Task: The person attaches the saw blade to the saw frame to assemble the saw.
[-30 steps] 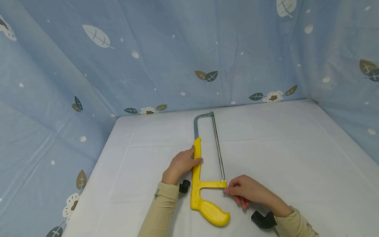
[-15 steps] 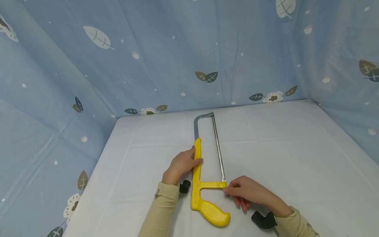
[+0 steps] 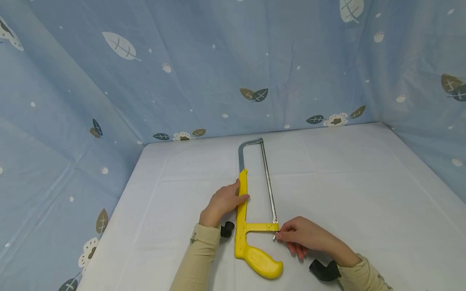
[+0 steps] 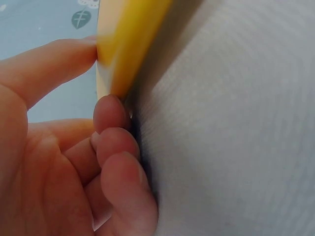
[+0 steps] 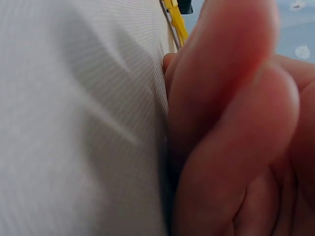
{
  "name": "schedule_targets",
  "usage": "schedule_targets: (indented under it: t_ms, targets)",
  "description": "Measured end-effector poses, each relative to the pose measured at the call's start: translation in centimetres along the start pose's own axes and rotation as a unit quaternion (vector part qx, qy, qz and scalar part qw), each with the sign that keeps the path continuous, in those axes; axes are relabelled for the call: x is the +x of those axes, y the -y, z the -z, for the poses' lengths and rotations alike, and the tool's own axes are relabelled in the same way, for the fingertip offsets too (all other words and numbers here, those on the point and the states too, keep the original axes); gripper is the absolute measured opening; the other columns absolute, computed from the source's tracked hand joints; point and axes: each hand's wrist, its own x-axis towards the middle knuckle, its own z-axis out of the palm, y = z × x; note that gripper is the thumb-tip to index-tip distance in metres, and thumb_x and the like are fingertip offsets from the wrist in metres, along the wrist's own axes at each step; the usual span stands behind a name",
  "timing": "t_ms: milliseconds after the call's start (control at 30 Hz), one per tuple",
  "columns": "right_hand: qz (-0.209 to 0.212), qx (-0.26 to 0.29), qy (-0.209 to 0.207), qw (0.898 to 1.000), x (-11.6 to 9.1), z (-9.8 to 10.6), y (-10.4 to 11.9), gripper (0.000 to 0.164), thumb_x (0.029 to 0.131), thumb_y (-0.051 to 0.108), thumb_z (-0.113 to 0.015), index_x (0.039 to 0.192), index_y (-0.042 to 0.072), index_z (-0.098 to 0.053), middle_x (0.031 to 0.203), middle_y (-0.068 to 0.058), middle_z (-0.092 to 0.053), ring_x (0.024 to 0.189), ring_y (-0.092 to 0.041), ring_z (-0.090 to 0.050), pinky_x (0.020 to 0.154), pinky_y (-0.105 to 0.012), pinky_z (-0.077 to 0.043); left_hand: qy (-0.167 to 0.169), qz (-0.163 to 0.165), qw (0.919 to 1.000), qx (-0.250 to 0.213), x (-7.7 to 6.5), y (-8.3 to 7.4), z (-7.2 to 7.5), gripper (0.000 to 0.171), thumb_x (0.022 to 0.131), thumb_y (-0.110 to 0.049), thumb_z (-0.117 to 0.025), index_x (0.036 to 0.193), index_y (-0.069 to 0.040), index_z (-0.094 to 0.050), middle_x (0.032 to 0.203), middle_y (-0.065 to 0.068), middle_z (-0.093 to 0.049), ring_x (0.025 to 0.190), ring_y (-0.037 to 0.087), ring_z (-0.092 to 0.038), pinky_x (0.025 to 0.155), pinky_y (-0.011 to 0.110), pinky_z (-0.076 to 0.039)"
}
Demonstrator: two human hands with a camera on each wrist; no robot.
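A hacksaw with a yellow frame (image 3: pixel 241 218) lies flat on the white-covered table, its yellow handle (image 3: pixel 263 262) toward me. Its thin blade (image 3: pixel 268 182) runs along the right side. My left hand (image 3: pixel 223 201) grips the frame's back bar, thumb on top; the left wrist view shows curled fingers (image 4: pixel 125 182) beside the yellow bar (image 4: pixel 133 44). With thumb and index finger my right hand (image 3: pixel 303 232) pinches the small metal wing nut (image 3: pixel 274 237) at the blade's near end. Its other fingers (image 5: pixel 231 142) curl against the cloth and hide the nut in the right wrist view.
White cloth (image 3: pixel 364 182) covers the table. Blue patterned curtains (image 3: pixel 218 64) hang along its back and both sides. A black wrist-camera mount sits by each wrist, the left one (image 3: pixel 227 229) close beside the saw frame, the right one (image 3: pixel 324 270) near the sleeve.
The wing nut has turned a little between my right fingertips, which shift slightly around it. My left hand and the hacksaw stay in place.
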Motion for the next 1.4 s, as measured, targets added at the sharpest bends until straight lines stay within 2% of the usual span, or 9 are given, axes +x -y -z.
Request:
schedule_targets:
  t_ms: [133,367,733,1000,1400]
  targets:
    - [-0.006,0.008,-0.011,1.000,-0.03,0.03,-0.09,0.029,0.084,0.038,-0.059,0.080,0.010,-0.063,0.051,-0.002,-0.053,0.037,-0.014,-0.049,0.037,-0.026,-0.040,0.001,0.001,1.0000,0.000,0.07,0.05,-0.06,0.074,0.085,-0.045,-0.055,0.141,-0.008,-0.025,0.123,0.009,-0.051,0.083,0.017,-0.050,0.074,0.033,-0.040]
    - [-0.009,0.018,-0.030,0.999,-0.07,0.14,-0.35,0.032,0.081,0.039,-0.062,0.083,0.007,-0.057,0.052,-0.002,-0.053,0.036,-0.014,-0.048,0.037,-0.027,-0.041,0.003,0.001,1.0000,-0.003,0.08,0.05,-0.23,0.074,0.085,-0.045,-0.054,0.142,-0.009,-0.023,0.128,0.009,-0.048,0.091,0.018,-0.050,0.080,0.034,-0.039]
    - [-0.011,0.010,-0.022,1.000,-0.08,0.24,-0.19,0.031,0.083,0.039,-0.060,0.077,0.008,-0.062,0.051,-0.001,-0.051,0.036,-0.013,-0.047,0.036,-0.025,-0.039,0.001,0.000,1.0000,-0.006,-0.09,-0.11,0.08,0.074,0.085,-0.045,-0.055,0.142,-0.010,-0.024,0.127,0.009,-0.049,0.092,0.018,-0.050,0.080,0.035,-0.040]
    - [-0.018,0.014,-0.009,1.000,0.10,-0.11,-0.12,0.035,0.083,0.043,-0.057,0.078,0.009,-0.064,0.055,-0.003,-0.057,0.037,-0.014,-0.047,0.037,-0.026,-0.039,0.000,0.005,1.0000,-0.005,-0.02,0.05,0.02,0.073,0.085,-0.045,-0.054,0.142,-0.010,-0.024,0.128,0.010,-0.048,0.094,0.019,-0.049,0.082,0.035,-0.039]
    - [-0.013,-0.001,-0.010,1.000,0.01,-0.18,0.16,0.031,0.084,0.040,-0.058,0.075,0.010,-0.065,0.053,-0.003,-0.057,0.037,-0.013,-0.048,0.037,-0.026,-0.039,-0.001,0.000,1.0000,-0.001,0.02,0.21,-0.05,0.074,0.085,-0.045,-0.054,0.142,-0.009,-0.023,0.125,0.009,-0.050,0.086,0.017,-0.050,0.075,0.032,-0.040]
